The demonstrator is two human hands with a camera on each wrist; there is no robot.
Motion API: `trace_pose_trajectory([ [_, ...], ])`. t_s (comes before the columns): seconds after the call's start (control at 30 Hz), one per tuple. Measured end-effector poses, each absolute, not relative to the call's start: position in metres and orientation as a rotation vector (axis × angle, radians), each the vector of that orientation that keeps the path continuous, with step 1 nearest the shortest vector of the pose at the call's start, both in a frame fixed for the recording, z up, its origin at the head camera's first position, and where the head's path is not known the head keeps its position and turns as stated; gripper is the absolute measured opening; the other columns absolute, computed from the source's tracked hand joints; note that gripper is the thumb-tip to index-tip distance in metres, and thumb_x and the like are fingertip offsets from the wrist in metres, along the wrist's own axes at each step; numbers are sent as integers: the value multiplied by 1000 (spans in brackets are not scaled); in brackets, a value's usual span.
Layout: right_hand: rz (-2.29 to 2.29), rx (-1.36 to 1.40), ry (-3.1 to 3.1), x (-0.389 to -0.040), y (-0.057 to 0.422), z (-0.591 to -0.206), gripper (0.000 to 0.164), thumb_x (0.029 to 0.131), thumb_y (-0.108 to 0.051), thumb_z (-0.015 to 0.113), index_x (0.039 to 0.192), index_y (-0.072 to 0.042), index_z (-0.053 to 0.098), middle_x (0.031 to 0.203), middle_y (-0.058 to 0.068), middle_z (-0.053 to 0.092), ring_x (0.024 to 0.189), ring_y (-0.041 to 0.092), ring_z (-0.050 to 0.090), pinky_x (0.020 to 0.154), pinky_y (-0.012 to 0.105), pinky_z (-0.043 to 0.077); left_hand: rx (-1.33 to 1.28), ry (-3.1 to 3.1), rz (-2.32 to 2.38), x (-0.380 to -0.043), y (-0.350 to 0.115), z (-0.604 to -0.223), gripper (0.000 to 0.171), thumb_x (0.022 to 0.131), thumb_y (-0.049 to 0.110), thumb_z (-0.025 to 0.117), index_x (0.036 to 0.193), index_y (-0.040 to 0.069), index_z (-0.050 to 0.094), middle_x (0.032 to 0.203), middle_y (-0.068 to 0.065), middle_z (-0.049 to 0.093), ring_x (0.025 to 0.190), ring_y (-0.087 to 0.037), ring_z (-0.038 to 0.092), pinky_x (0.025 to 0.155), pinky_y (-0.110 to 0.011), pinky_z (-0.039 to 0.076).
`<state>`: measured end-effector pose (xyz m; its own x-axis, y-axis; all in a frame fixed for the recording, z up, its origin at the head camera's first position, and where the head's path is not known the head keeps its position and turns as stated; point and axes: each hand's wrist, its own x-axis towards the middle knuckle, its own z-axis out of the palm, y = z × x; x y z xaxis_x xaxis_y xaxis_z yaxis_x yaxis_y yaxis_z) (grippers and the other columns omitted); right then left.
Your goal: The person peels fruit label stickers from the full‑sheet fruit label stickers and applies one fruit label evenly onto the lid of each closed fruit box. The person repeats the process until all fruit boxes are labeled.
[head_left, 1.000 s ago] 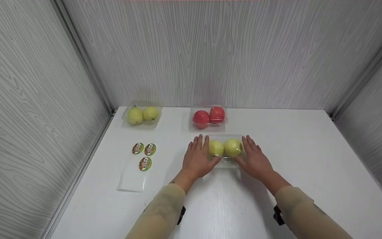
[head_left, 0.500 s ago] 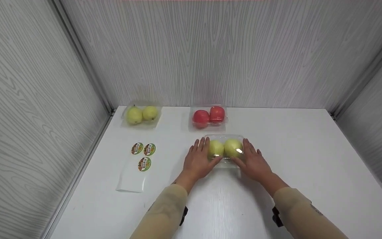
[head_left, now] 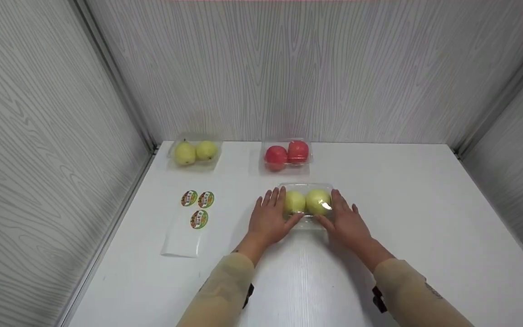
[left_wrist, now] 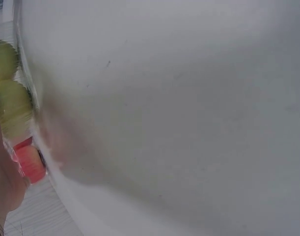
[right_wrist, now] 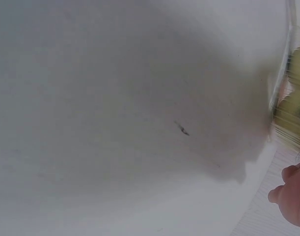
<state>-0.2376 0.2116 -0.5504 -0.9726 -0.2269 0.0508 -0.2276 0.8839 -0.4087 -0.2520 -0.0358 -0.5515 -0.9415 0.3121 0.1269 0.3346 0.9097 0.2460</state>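
A clear plastic clamshell box with two round yellow-green fruits inside lies on the table between my hands. My left hand rests along its left side, fingers extended and thumb at the front edge. Against the right side lies my right hand, also with straight fingers and its thumb at the front. The lid appears down over the fruit. In the left wrist view the fruits and part of the left hand show at the edge. The right wrist view catches the right fingertips below the box.
Behind stands a clear box of red fruits. A clear box with two pears is at the back left. Several round fruit stickers lie on a white backing sheet at left. Pale wood-grain walls enclose the white table.
The box and both hands have come slightly toward me, away from the red fruits. The right fingertips sit a little lower along the box's side. The view has tilted slightly down.
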Motion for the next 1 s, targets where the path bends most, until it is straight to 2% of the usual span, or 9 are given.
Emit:
trace_pose_trajectory([
  [0.27, 660, 374, -3035, -227, 206, -550, 99, 106, -51, 60, 166, 8, 7, 170, 30, 22, 157, 44, 26, 125, 66, 15, -513, -2978, -392, -242, -40, -553, 96, 104, 74, 36, 168, 4, 24, 169, -17, 35, 157, -33, 32, 126, -54, 25],
  [0.67, 668, 380, -3006, -216, 203, -554, 100, 106, -57, 56, 165, 9, 10, 169, 31, 24, 156, 44, 29, 124, 67, 17, -520, -2962, -388, -231, -43, -555, 95, 104, 73, 36, 168, 3, 24, 169, -17, 36, 156, -34, 34, 125, -54, 27],
  [1.0, 657, 389, -3014, -212, 202, -557, 101, 106, -57, 56, 165, 9, 7, 170, 29, 21, 156, 42, 29, 124, 66, 18, -502, -2998, -352, -226, -44, -556, 94, 105, 73, 33, 169, 5, 21, 171, -16, 33, 158, -32, 30, 127, -52, 25],
])
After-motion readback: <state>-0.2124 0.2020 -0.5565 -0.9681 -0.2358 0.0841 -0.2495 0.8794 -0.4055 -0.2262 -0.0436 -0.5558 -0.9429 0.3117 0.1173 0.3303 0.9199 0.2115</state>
